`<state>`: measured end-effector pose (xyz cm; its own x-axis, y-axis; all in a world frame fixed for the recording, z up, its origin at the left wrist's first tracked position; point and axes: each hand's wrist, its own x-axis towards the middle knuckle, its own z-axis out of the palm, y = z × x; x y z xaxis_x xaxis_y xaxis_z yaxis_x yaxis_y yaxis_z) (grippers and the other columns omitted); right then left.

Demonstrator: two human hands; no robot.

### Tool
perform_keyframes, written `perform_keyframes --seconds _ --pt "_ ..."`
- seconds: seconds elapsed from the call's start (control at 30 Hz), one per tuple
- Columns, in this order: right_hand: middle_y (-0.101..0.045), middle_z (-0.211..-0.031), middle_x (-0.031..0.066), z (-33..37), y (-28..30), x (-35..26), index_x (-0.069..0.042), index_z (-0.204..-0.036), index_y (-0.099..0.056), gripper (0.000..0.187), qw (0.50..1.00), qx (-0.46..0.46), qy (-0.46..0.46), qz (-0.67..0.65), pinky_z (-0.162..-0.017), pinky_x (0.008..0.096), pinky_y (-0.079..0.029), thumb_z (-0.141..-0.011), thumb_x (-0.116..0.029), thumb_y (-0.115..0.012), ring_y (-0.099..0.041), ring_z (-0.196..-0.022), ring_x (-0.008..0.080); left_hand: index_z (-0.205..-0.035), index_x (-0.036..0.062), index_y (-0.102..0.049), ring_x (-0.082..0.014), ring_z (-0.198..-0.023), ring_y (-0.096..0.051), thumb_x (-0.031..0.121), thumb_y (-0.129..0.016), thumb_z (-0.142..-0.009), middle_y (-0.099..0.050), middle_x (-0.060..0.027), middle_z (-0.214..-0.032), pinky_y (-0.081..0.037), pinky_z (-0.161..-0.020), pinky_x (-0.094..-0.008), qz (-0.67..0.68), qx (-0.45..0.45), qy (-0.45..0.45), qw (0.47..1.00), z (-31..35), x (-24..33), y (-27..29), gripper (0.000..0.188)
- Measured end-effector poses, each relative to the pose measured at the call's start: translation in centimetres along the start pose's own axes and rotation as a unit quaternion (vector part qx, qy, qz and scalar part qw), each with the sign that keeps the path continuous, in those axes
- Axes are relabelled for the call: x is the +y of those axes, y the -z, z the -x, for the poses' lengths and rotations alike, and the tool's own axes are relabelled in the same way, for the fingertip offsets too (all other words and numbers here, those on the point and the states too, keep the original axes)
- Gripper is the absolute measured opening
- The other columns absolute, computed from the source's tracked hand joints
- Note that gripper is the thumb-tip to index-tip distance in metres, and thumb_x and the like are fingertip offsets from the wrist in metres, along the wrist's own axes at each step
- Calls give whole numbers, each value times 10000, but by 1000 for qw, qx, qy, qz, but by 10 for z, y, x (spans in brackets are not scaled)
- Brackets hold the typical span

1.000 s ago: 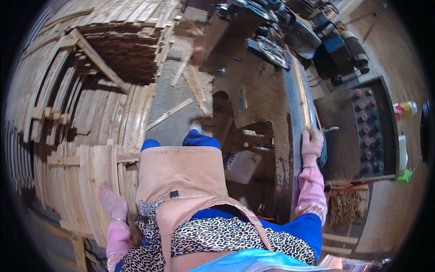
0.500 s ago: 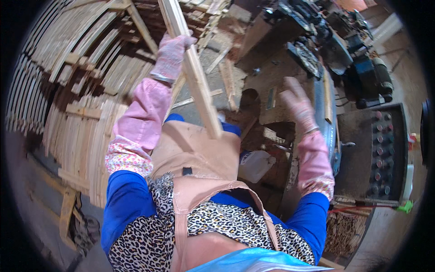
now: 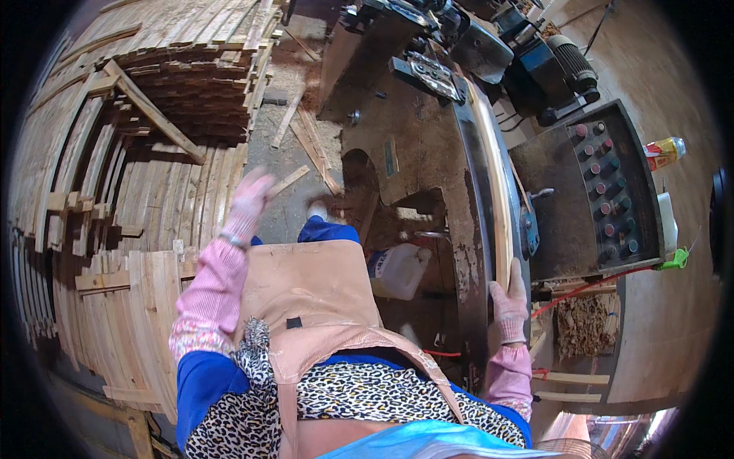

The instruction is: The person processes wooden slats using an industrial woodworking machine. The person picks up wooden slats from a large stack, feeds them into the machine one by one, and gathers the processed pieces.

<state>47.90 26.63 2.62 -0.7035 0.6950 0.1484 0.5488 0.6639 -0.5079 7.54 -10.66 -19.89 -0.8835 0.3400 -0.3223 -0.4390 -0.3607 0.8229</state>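
My right hand (image 3: 508, 306), in a pale knitted glove, grips the near end of a long wooden strip (image 3: 498, 183). That strip lies lengthwise on the narrow bed of a woodworking machine (image 3: 413, 130), its far end running toward the metal guide parts (image 3: 432, 75). My left hand (image 3: 252, 195), gloved too and blurred by motion, is empty with fingers loosely apart. It hovers over the floor beside the wood stacks, left of the machine. Pink sleeve covers and a tan apron (image 3: 310, 283) are on me.
Stacked wooden strips (image 3: 153, 298) fill the left side, with a loose slat (image 3: 157, 115) leaning across them. Offcuts lie on the floor. A control panel with coloured buttons (image 3: 604, 183) stands right of the machine, a motor (image 3: 569, 69) behind it. A white plastic jug (image 3: 399, 271) sits underneath.
The wooden strip went from my left hand onto the machine bed. My right hand came back to the strip's near end, while my left hand lowered, empty. The view turned right.
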Motion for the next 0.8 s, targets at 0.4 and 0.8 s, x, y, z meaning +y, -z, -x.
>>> perform_keyframes --seconds 0.4,0.8 --pt "-606 -1253 265 -288 -94 -20 -129 -1536 -344 731 960 228 81 143 -971 514 -482 -904 -295 -672 -579 -1151 466 -1519 32 -385 -358 -1415 -406 305 -699 -879 -435 -192 -1527 -300 -1195 -425 -596 284 -61 748 109 -53 148 763" --pt "-633 -1206 241 -317 -101 -13 -228 -1564 -273 735 961 145 49 232 -908 532 -520 -935 -392 -618 -626 -1113 421 -1610 159 -231 -351 -1544 -135 515 -731 -763 -196 -158 -1664 -47 -1255 -520 -777 249 157 556 272 -62 218 1046"
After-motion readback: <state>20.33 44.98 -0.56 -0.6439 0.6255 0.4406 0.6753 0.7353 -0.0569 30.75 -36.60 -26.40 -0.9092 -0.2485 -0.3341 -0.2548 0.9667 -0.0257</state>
